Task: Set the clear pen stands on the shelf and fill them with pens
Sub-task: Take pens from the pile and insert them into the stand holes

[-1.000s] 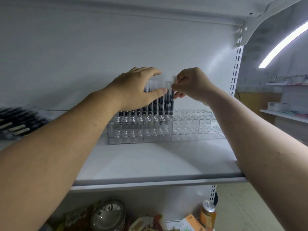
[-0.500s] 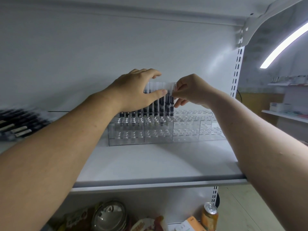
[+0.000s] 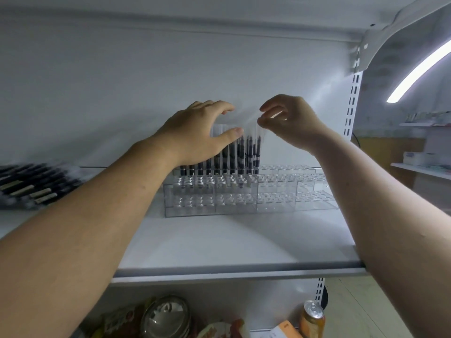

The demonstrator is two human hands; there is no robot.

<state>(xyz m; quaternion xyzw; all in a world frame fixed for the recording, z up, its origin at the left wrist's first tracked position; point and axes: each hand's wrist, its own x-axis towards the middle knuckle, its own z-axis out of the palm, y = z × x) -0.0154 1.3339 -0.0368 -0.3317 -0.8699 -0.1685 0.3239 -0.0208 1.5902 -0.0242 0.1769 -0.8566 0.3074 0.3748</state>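
Observation:
Two clear pen stands sit side by side at the back of the white shelf (image 3: pixel 231 240). The left stand (image 3: pixel 210 203) holds a row of black pens (image 3: pixel 244 154) upright in its back holes. My left hand (image 3: pixel 200 132) grips the row around its clear upper part, thumb in front. My right hand (image 3: pixel 290 120) is raised just right of the pens' tops. Its thumb and fingers pinch a thin clear piece, too blurred to name. The right stand (image 3: pixel 292 193) has no pens in it.
Packs of black pens (image 3: pixel 29 186) lie on the shelf at the far left. A slotted upright (image 3: pixel 351 106) bounds the shelf on the right. On the shelf below are a drink can (image 3: pixel 312 315), a round metal lid (image 3: pixel 166 315) and packaged goods.
My right hand lowered the rightmost pen into the stand, then rose above the pens' tops with something clear pinched. My left hand stayed around the pens.

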